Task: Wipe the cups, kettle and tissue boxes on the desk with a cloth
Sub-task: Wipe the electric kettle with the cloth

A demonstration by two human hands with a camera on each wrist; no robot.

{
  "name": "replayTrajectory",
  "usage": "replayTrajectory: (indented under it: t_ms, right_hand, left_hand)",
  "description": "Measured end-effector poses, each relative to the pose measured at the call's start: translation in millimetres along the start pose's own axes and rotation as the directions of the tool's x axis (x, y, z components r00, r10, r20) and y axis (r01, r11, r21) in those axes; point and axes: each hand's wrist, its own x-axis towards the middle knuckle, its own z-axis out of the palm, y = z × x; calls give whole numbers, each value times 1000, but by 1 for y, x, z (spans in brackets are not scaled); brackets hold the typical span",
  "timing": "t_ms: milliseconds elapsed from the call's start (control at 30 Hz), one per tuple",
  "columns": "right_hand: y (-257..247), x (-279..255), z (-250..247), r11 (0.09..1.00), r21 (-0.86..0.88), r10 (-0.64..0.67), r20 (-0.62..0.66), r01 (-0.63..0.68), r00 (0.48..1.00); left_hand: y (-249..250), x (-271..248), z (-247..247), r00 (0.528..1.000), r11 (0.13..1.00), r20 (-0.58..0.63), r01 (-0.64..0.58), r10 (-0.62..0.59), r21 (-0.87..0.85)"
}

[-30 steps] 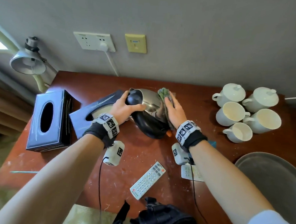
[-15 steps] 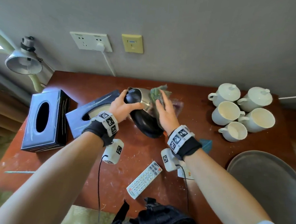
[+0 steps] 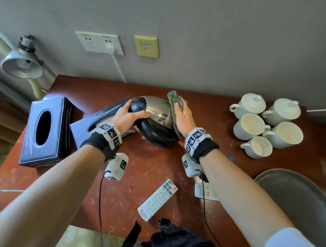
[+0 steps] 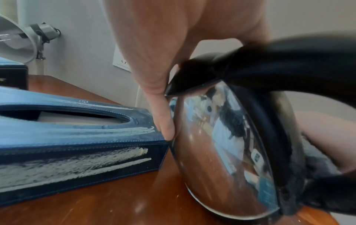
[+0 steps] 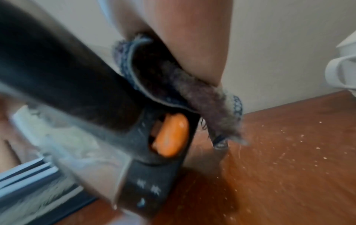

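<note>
- My left hand [image 3: 127, 117] grips the tilted steel kettle [image 3: 155, 111], lid end toward the tissue box [image 3: 99, 117].
- My right hand [image 3: 184, 119], fingers straight, presses the cloth [image 3: 173, 103] on its shiny side.

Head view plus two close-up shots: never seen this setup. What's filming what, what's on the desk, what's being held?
No machine here: a person works with bare hands, wearing one camera on the head and one on each wrist (the white tagged bands).

The head view looks down at a brown desk. The left hand grips the black top of a steel kettle, which is tipped over. The right hand presses a green cloth flat against the kettle's side.

The left wrist view shows that hand's fingers on the kettle, beside a flat blue tissue box. The right wrist view is blurred; it shows the cloth under the palm and the kettle's orange switch.

Also on the desk: a second tissue box, five white cups, two with lids, and a remote control.
</note>
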Motion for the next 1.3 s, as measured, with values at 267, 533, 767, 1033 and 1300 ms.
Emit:
replayTrajectory:
  t_ms: [267,533,767,1033,1300]
  right_hand:
    - [-21,9,-20,986,18,166,80,-168,983]
    - [-17,-15,-6,997,27,66,24,-67,998]
    - [-20,-39,-11,995,99,2,-24,0,1000]
    - [-23,-57,-20,985,144,-87,-82,98,993]
    - [1,-45,-30,978,207,46,-81,-29,996]
  left_hand:
    - [-14,-18,3,991,990,80,-117,110,84]
    - [-17,-24,4,971,954,143,-217,190,207]
    - [0,-15,19,971,934,129,-228,199,274]
    - [17,-9,38,970,871,141,-241,199,428]
    - [23,-26,50,962,803,184,-272,204,530]
